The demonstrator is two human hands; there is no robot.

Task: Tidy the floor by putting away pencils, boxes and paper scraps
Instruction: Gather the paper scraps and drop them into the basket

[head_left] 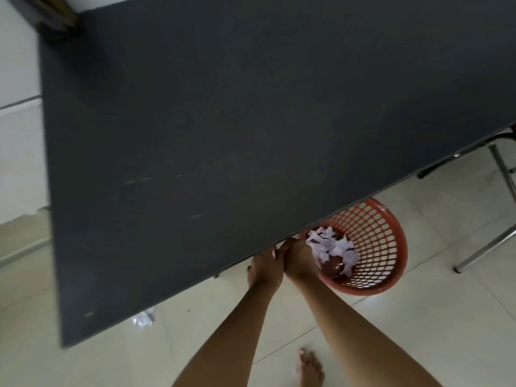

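Observation:
A red plastic mesh basket (382, 247) stands on the tiled floor, half under the edge of a dark table (223, 121). Several white paper scraps (335, 248) lie inside it. My right hand (297, 258) is at the basket's near-left rim, fingers curled, touching the pile of scraps. My left hand (264, 268) presses against it on the left, and its fingertips are hidden under the table edge. What either hand holds cannot be made out. A crumpled white paper scrap (143, 321) lies on the floor by the table's near corner.
The dark table fills most of the view and hides the floor beneath it. Metal chair legs (502, 174) stand at the right. My bare foot (310, 370) is on the pale tiles at the bottom.

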